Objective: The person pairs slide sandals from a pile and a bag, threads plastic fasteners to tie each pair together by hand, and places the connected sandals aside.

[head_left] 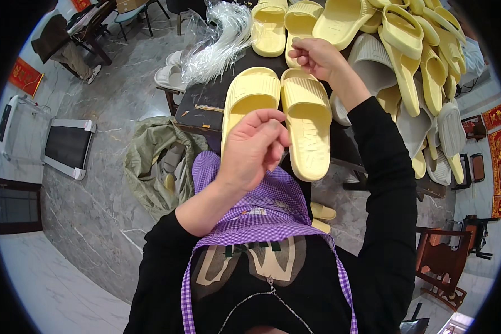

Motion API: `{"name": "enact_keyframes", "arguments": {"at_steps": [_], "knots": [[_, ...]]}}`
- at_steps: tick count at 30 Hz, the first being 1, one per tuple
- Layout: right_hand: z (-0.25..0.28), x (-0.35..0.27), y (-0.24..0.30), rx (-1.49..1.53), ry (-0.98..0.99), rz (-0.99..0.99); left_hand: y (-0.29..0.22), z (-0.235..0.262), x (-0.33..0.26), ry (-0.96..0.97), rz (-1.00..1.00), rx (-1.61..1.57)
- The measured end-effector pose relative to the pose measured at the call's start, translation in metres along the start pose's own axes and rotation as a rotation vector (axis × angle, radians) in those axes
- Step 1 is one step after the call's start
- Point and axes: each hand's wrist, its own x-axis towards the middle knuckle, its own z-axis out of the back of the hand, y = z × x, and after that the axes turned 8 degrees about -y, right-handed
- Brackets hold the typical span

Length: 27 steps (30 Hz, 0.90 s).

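A pair of yellow slide slippers lies side by side at the near edge of a dark table. My left hand is over the left slipper and hides much of its footbed. The fingers of this hand are curled, thumb against forefinger; anything between them is too small to make out. Beyond the right slipper, my right hand is raised with thumb and fingertips pinched together. Whatever it may grip does not show. Farther back on the table sit more yellow slippers, partly behind the right hand.
Clear plastic strands in a bag lie at the table's far left. A heap of yellow slippers and grey slippers covers the right side. An open greenish sack holding slippers stands on the floor at left. Chairs are at right.
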Motion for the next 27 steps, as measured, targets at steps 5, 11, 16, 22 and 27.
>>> {"name": "enact_keyframes", "arguments": {"at_steps": [5,11,16,22,27], "knots": [[0.0,-0.002,-0.004,-0.132,0.057,0.12,-0.014,0.018,0.003,0.071,-0.019,-0.143],[-0.008,-0.017,-0.01,-0.544,0.032,0.428,-0.021,0.02,0.007,-0.111,-0.013,-0.232],[-0.004,-0.021,-0.019,-0.538,0.073,0.516,-0.019,0.037,0.011,-0.044,-0.085,-0.149],[-0.001,-0.024,-0.021,-0.58,0.106,0.559,-0.017,0.039,0.014,-0.176,-0.008,-0.002],[-0.005,-0.012,-0.018,-0.721,0.061,0.71,-0.019,0.03,0.029,-0.346,0.147,0.117]]}}
